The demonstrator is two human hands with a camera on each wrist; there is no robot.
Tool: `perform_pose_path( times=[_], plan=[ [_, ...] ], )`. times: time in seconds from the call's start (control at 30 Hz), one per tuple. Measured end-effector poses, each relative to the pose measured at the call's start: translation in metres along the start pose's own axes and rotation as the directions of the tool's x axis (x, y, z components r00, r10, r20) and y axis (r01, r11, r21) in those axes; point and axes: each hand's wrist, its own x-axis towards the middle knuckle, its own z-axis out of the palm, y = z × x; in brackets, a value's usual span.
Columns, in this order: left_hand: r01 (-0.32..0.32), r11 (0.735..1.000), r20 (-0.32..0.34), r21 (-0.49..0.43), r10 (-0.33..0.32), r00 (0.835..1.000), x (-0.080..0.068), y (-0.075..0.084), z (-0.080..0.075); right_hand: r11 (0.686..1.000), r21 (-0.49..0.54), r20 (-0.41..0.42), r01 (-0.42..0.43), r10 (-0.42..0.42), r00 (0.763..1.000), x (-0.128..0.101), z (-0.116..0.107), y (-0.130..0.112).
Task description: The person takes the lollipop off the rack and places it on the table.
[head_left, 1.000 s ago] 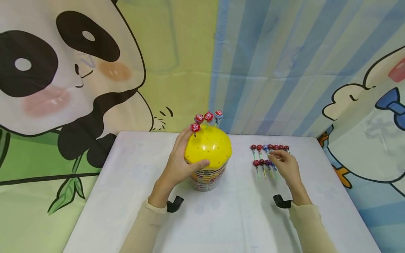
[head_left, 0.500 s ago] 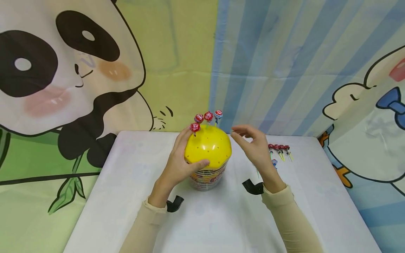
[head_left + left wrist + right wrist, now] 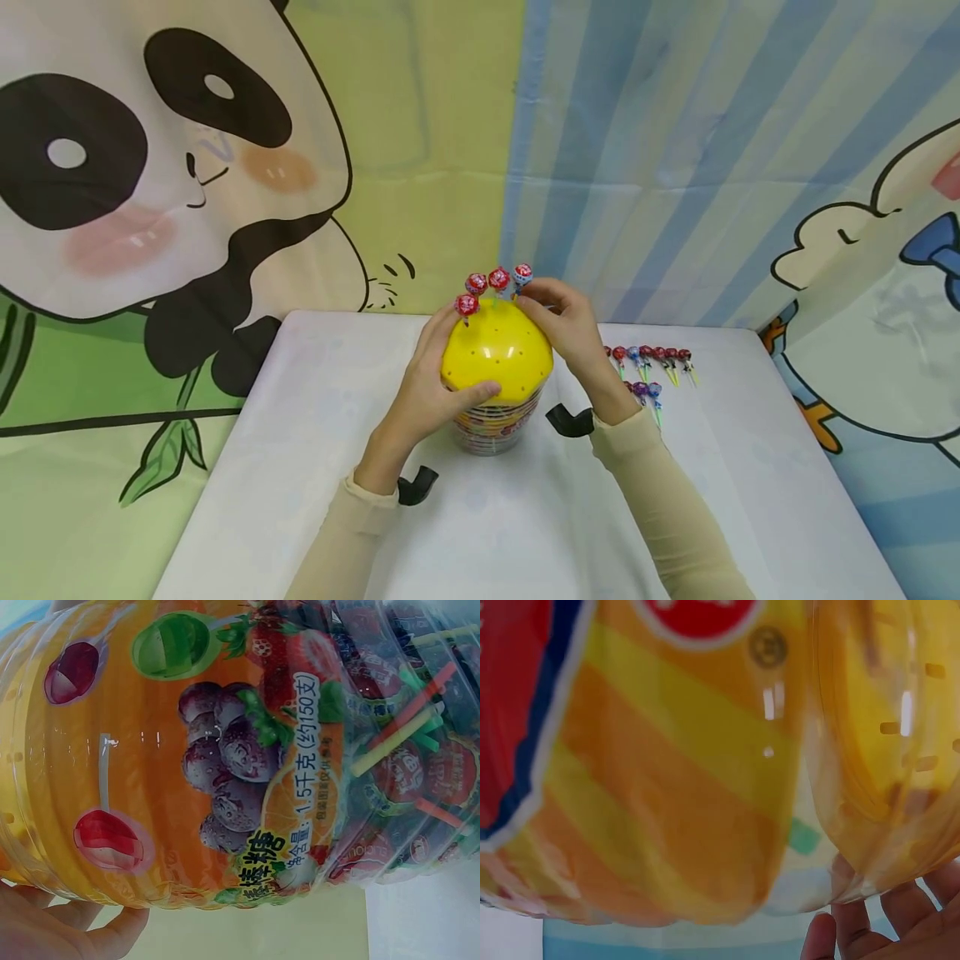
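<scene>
The lollipop jar (image 3: 495, 417) stands upright near the middle of the white tabletop (image 3: 300, 467). Its top is a yellow domed lid (image 3: 497, 354) pierced with small holes. In the left wrist view the jar wall (image 3: 187, 765) carries a fruit-printed label, and wrapped lollipops with coloured sticks show through the clear part beside it.

The left hand (image 3: 431, 383) grips the left side of the yellow domed lid: the thumb curls across the front lower edge and the fingers wrap up the far-left side.

4 lollipops stand in holes along the rear of the lid. 1 red lollipop (image 3: 466, 305) sits at the rear-left, just beside the left fingertips. 2 more red ones (image 3: 487, 281) stand at the rear top. A blue-and-red lollipop (image 3: 522, 273) stands at the rear-right.

The right hand (image 3: 566, 329) rests against the upper-right side of the lid with its fingers curled, the fingertips meeting at the base of the blue-and-red lollipop. Whether the fingertips pinch its stick cannot be told from these views. The right wrist view shows only the jar wall and the fingertips (image 3: 855, 930) at close range.

Loose lollipops (image 3: 652, 356) lie flat on the tabletop to the right of the jar, in a far row with a shorter row (image 3: 643, 389) nearer the person.
</scene>
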Motion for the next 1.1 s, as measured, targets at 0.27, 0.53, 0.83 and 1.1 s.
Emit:
perform_pose_path(
  times=[0.27,0.53,0.83,1.1],
  plan=[
    [-0.004,1.000,0.001,-0.006,0.004,1.000,0.000,0.001,0.001,0.995,0.096,-0.007,0.003,-0.002,1.000,0.003,0.001,-0.002],
    [-0.011,1.000,-0.003,-0.004,0.011,1.000,-0.001,0.000,0.001,0.978,0.192,-0.100,0.082,-0.064,0.993,0.007,-0.005,0.000],
    [0.003,1.000,-0.015,0.012,-0.003,1.000,-0.001,0.000,0.000,0.986,0.166,-0.120,0.025,-0.005,0.993,-0.014,-0.037,0.012],
    [-0.007,1.000,-0.013,0.007,0.007,1.000,0.000,-0.001,0.002,0.997,0.014,-0.161,-0.079,0.081,0.984,-0.048,-0.080,0.040]
  ],
)
